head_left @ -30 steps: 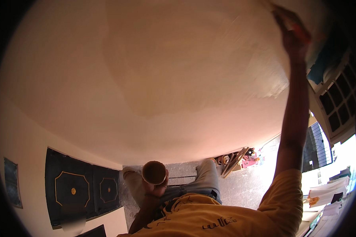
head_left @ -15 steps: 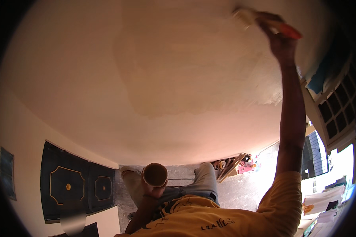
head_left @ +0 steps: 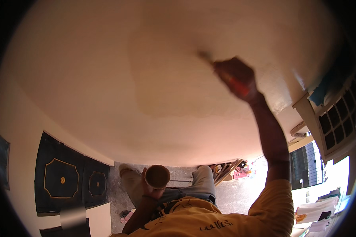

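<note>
My right hand (head_left: 235, 77) is raised against the wall (head_left: 106, 79), its fingers wrapped round a paintbrush (head_left: 238, 85) with a red handle. Blurred by motion, the dark bristle end points up and left at the wall; whether it touches cannot be told. A damp-looking, darker patch (head_left: 166, 91) spreads over the wall left of and below the brush. Low in front of my body, my left hand (head_left: 156, 192) grips a round, open-topped container (head_left: 157, 176) from underneath and the side. Its inside looks brownish; how full it is cannot be made out.
Dark double doors (head_left: 63, 177) with gold trim stand at the left. Wooden boards (head_left: 228, 170) and a pink item lie on the floor by the wall's foot. At the right are a shutter with dark panes (head_left: 336, 120), a bright opening and a pile of cloths (head_left: 318, 211).
My right hand has swept the paintbrush down and left across the wall from the upper right. My left hand still holds the container low, almost in the same place.
</note>
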Tool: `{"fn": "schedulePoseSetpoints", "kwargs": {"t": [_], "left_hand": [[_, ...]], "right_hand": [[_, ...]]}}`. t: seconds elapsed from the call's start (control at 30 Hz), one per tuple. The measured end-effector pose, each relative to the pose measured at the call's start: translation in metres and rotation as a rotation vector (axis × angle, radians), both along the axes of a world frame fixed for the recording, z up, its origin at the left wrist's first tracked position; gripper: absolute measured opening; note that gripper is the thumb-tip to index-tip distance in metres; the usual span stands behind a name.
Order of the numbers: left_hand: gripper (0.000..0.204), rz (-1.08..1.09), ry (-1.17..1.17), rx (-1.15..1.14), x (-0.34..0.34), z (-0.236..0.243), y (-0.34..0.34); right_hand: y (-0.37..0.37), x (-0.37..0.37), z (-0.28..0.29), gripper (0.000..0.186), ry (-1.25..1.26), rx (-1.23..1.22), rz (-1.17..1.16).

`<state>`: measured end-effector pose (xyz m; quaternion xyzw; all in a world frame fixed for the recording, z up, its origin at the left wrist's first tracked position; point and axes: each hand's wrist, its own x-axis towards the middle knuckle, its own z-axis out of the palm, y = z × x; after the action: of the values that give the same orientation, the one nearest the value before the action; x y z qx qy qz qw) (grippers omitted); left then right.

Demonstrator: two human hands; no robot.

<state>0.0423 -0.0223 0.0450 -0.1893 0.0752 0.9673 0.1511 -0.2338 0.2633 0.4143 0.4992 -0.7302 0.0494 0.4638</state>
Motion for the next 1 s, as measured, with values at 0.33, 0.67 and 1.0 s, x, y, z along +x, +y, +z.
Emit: {"fn": "schedulePoseSetpoints", "kwargs": {"t": [0.33, 0.67, 1.0], "left_hand": [[0.049, 0.143, -0.121, 0.021, -0.001, 0.020, 0.006], [0.058, 0.091, -0.017, 0.033, 0.002, 0.009, -0.002], [0.052, 0.165, -0.095, 0.035, 0.004, 0.015, 0.002]], "right_hand": [[0.035, -0.018, 0.111, 0.021, 0.385, -0.180, -0.008], [-0.029, -0.016, 0.018, 0.024, -0.073, -0.009, 0.102], [-0.009, -0.025, 0.142, 0.018, 0.400, -0.214, 0.106]]}}
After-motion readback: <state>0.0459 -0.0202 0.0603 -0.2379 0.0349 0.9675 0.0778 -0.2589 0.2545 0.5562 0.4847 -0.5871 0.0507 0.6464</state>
